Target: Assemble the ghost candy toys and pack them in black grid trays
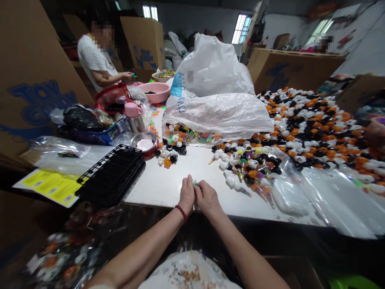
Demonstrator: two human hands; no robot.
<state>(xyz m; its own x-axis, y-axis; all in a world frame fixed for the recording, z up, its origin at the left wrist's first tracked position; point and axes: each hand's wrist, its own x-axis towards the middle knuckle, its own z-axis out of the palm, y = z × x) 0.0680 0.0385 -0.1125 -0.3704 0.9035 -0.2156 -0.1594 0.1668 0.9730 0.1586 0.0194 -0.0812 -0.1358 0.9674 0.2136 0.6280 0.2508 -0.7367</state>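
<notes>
1. Hands: together, low over the white table [168, 186]. The left hand [187, 196] and right hand [208, 199] close their fingers on a small green piece [195, 183]; only a sliver shows, so we can't tell its full shape.
2. Progress: we judge this one piece mid-handling, since both hands are on it and it isn't set down.
3. Done, as far as we can tell: the pile of figures on tubes [255, 174], right of the hands, looks joined up, with bright tubes under some heads. Can't confirm for all.
4. Left: plenty, we'd say. The big heap of heads [313, 128] looks loose, and more mixed pieces spill from the white sack [210, 108].
5. Materials: heads rounded, glossy, likely hard plastic, in orange, black and white; tubes slim, patterned. Sack thin, crinkled, translucent.
6. Around: clear bags [343, 196] flat and shiny at right; stacked black trays [112, 174], gridded, stiff-looking, at left, overlapping the yellow printed sheet [49, 186]. Metal bowl [144, 142] just behind the trays, round, something pale inside.
</notes>
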